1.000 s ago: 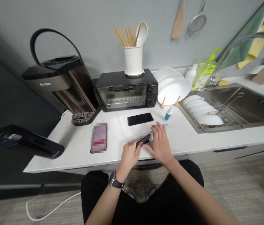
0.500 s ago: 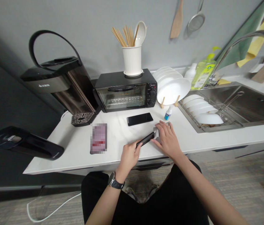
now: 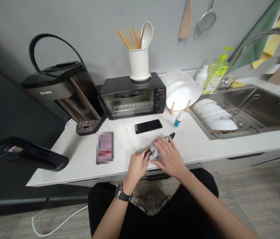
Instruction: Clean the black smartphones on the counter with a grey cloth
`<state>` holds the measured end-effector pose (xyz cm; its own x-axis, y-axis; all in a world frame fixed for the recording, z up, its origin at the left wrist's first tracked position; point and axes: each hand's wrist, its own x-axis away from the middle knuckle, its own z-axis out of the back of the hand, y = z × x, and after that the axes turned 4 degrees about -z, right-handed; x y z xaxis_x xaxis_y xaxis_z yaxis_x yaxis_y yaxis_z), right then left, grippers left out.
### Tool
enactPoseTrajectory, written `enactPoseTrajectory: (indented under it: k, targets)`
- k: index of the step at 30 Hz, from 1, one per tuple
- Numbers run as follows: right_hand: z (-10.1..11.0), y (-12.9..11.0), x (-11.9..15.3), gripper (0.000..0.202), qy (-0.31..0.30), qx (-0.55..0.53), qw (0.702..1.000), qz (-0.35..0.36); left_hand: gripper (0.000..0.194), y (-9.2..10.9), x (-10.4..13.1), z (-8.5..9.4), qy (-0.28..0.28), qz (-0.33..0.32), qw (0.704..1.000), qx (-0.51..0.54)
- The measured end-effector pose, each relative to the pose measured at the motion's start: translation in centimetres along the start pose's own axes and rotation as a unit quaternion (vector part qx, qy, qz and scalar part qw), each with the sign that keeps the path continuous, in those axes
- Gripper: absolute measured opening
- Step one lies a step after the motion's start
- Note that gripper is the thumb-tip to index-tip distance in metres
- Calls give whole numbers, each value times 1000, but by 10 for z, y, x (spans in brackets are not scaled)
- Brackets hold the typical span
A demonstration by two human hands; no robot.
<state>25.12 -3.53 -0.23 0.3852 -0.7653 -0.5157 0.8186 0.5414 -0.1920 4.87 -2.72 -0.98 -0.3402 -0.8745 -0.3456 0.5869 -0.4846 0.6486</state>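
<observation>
A slim black object (image 3: 172, 135) lies slanted over the counter's front part, its far end sticking out past my right hand. My left hand (image 3: 138, 164) is closed round its near end. Under the fingers of my right hand (image 3: 169, 154) a light grey cloth (image 3: 154, 151) is pressed on the object's middle, hiding that part. Just behind the hands lies a black phone (image 3: 148, 126), face up. A small white and blue bottle (image 3: 178, 119) stands to the phone's right.
A toaster oven (image 3: 132, 99) stands at the wall, with white plates (image 3: 183, 96) in a rack beside it. On the left are a water dispenser (image 3: 67, 96), a dark cylindrical device (image 3: 28, 154) and a blurred purple item (image 3: 105, 147). The sink (image 3: 274, 108) is right.
My right hand and the cloth have moved left along the black object toward my left hand. The object's far end now shows beyond my right hand.
</observation>
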Motion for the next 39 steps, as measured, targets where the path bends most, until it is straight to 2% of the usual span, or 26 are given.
enactPoseTrajectory:
  k: [3,5,7,9,12,14,15,18,22,24,26,28,31,34,36,39]
  targets:
    - [7,38,-4,63,28,24,998,-49,27,5,-1,0,14,-6,1000,25]
    - [7,43,-6,64,43,21,996,-77,27,6,-1,-1,13,0,1000,17]
    - [2,28,-7,71,57,3,994,-95,27,4,-2,-2,16,0,1000,16]
    - [-5,-1,-5,79,56,-19,994,-89,26,1,-2,-2,14,0,1000,7]
    - [-13,-47,-2,83,10,-49,998,-33,24,-7,-2,-4,-2,8,1000,-30]
    - [-14,-61,-1,80,-20,-56,998,7,22,-11,-2,-4,-12,12,999,-47]
    - [-12,-61,-1,77,-26,-54,998,19,21,-12,-2,-3,-15,12,999,-48]
    - [-5,-32,-1,68,-17,-32,999,21,21,-7,0,-1,-14,4,999,-34]
    - [5,24,-5,64,27,2,999,-46,24,4,-1,1,12,-7,1000,15]
    - [6,32,-7,65,46,1,996,-74,24,6,-2,1,13,-2,1000,20]
    - [2,20,-8,69,58,-18,994,-92,24,6,-3,0,14,0,1000,21]
    - [-4,-8,-7,75,52,-47,994,-87,25,3,-3,0,12,-1,1000,16]
    - [-11,-54,-5,80,-2,-83,996,-31,23,-5,-4,-1,-2,3,1000,-11]
    - [-11,-71,-2,77,-41,-85,995,20,19,-10,-3,-2,-14,5,1000,-25]
    - [-8,-59,-2,72,-43,-70,996,32,18,-10,-2,-1,-20,2,999,-27]
    - [0,-15,-4,69,-12,-39,999,-2,22,-3,-1,-1,-3,-3,1000,-6]
